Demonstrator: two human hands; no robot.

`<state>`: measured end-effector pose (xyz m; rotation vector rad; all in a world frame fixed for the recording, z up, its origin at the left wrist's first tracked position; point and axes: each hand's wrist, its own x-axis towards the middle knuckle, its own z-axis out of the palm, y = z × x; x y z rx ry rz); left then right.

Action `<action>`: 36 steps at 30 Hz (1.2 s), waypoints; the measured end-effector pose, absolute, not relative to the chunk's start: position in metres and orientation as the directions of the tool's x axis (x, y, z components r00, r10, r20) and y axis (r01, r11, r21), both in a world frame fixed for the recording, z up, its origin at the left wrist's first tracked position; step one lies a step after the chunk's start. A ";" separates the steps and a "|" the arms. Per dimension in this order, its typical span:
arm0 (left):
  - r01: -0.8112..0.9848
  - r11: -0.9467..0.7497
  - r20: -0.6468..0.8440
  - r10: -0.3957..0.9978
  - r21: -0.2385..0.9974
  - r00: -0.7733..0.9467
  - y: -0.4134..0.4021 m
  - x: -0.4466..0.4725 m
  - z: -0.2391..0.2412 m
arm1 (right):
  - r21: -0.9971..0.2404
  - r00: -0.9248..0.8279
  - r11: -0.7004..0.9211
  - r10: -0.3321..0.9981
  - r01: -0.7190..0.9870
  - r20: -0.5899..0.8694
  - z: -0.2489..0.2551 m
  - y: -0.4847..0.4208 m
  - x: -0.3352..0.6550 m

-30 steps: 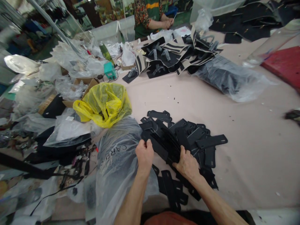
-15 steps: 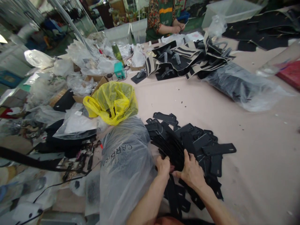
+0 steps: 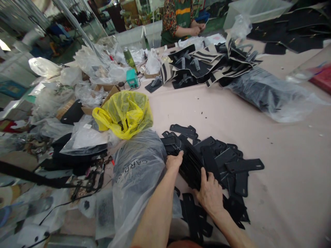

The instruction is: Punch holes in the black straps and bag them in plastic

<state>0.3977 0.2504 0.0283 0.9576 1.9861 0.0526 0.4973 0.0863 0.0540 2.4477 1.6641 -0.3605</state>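
Note:
A stack of black strips (image 3: 190, 164), standing on edge side by side, lies between my two hands. My left hand (image 3: 176, 160) grips its far left side, thumb on top and the other fingers hidden. On the near right end my right hand (image 3: 210, 189) is curled round the stack. Loose black strips (image 3: 227, 158) with rounded, slotted ends are heaped to the right and beyond. More black strips (image 3: 192, 217) lie below, close to my body. A clear plastic bag (image 3: 137, 186) with handwritten letters bulges beside my left forearm.
An open yellow plastic bag (image 3: 124, 113) stands beyond the clear bag. Black-and-cream panels (image 3: 196, 65) are piled at the back, near a wrapped bundle (image 3: 269, 93). Plastic bags and clutter fill the left. Across the table (image 3: 289, 151) stands a person (image 3: 181, 20) holding something small.
My left hand has slid forward along the stack, away from my right hand. More of the stack shows between them. My right hand has stayed at the near end.

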 end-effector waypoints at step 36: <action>0.030 0.732 -0.731 0.677 0.681 0.085 0.216 0.325 0.144 | -0.085 0.275 -0.301 0.933 0.950 -0.230 0.037 0.084 0.517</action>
